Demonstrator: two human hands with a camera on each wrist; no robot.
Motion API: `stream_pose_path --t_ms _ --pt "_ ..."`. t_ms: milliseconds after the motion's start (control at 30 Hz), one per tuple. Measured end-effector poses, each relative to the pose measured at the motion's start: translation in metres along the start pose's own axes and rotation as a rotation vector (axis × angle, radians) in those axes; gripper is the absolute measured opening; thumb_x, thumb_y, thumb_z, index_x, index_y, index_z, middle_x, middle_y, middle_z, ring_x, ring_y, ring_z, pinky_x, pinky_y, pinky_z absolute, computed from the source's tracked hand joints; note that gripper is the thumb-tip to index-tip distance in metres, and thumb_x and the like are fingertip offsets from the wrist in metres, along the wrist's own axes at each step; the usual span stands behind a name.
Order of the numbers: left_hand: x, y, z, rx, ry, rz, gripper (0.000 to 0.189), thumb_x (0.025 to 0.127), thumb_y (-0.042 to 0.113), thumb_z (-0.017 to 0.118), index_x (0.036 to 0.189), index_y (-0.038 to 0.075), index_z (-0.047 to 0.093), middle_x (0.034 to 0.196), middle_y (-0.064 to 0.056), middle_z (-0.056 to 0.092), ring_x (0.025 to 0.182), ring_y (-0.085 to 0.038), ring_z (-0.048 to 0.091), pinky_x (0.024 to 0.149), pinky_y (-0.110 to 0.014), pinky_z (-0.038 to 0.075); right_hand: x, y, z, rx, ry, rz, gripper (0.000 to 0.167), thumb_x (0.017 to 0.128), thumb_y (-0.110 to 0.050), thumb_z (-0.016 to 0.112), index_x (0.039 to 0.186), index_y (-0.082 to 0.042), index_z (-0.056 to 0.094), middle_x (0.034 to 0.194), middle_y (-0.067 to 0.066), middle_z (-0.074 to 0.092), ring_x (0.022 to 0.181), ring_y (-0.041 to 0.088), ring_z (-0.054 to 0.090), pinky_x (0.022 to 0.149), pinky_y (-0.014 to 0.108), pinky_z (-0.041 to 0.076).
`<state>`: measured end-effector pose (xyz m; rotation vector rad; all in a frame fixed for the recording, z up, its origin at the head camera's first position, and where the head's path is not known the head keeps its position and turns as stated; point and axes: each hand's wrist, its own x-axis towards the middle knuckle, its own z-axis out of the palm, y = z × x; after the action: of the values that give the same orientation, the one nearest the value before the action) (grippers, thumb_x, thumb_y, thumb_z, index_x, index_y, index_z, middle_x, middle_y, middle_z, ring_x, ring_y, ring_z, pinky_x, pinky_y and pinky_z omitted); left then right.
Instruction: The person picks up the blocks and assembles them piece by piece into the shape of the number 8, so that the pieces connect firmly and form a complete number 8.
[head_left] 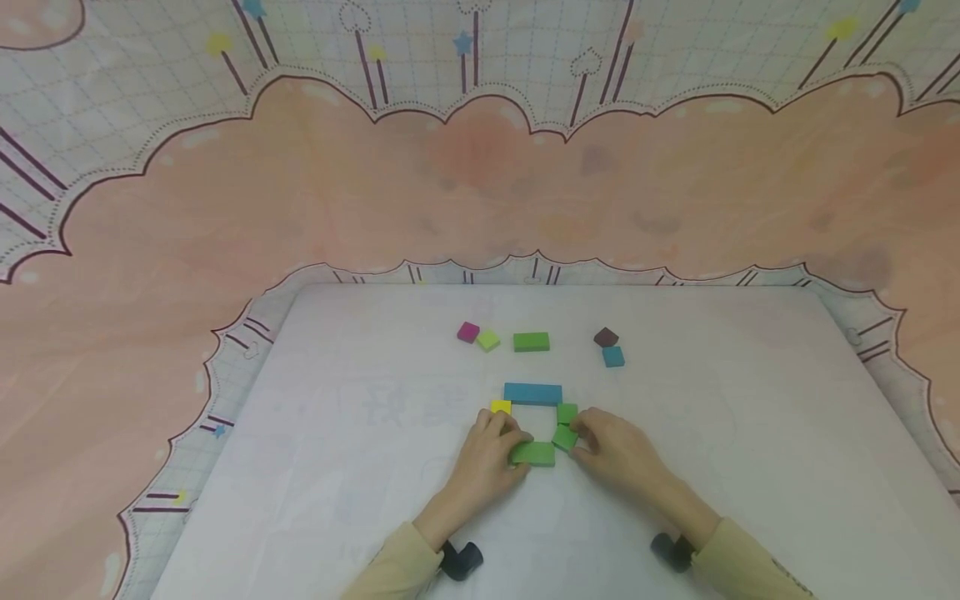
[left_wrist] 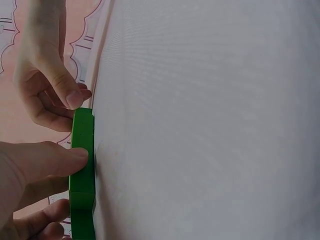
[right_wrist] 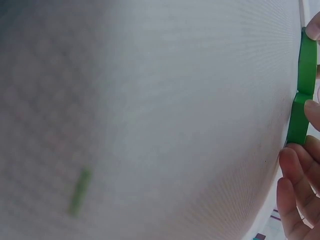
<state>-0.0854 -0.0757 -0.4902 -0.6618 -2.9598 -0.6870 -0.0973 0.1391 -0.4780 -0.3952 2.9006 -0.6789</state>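
Note:
In the head view, several flat blocks form a rough ring on the white table. At its near side my left hand [head_left: 483, 458] grips a green rectangular block [head_left: 535, 454] between thumb and fingers. My right hand [head_left: 618, 450] pinches a tilted small green block [head_left: 565, 437] at the ring's right side. Above that block sits another small green block [head_left: 567, 413], close to the right fingertips. A long blue block [head_left: 533, 394] makes the far side. Part of a yellow block [head_left: 501, 407] shows beyond the left fingers, which hide the rest.
Farther back lie a magenta block [head_left: 468, 332], a lime block [head_left: 488, 340] and a green rectangular block [head_left: 531, 342]. A brown pentagonal block [head_left: 606, 337] touches a blue square block [head_left: 613, 357] to the right. Patterned cloth [head_left: 480, 183] hangs behind the white table [head_left: 337, 467].

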Motion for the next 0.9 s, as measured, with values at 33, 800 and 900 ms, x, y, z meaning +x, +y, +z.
stream_pose_path --t_ms 33,800,900 --pt "0.0001 -0.0001 0.0001 0.001 0.0 0.0 0.032 0.077 0.022 0.079 0.107 0.014 0.073 0.103 0.001 0.057 0.094 -0.012 0.038 0.077 -0.022 0.038 0.0 -0.0001 -0.0001 0.0 -0.001 0.0 0.029 0.08 -0.024 0.075 0.106 -0.016 0.065 0.09 -0.007 0.063 0.077 0.007 0.051 0.07 0.025 0.049" --pt "0.0 -0.0019 0.0012 -0.006 0.013 0.002 0.031 0.076 0.022 0.079 0.105 0.015 0.073 0.104 0.001 0.057 0.094 -0.012 0.039 0.079 -0.023 0.04 -0.0004 -0.0006 -0.0002 -0.006 0.014 -0.015 0.029 0.079 -0.024 0.076 0.105 -0.016 0.065 0.09 -0.007 0.063 0.076 0.006 0.051 0.069 0.024 0.048" --pt "0.0002 -0.0018 0.0009 -0.008 0.013 0.003 0.031 0.076 0.022 0.079 0.105 0.015 0.073 0.104 0.001 0.057 0.094 -0.012 0.039 0.079 -0.023 0.039 -0.0006 0.0002 0.0001 -0.01 0.021 -0.02 0.029 0.079 -0.023 0.076 0.105 -0.015 0.066 0.09 -0.007 0.064 0.076 0.006 0.051 0.069 0.024 0.049"
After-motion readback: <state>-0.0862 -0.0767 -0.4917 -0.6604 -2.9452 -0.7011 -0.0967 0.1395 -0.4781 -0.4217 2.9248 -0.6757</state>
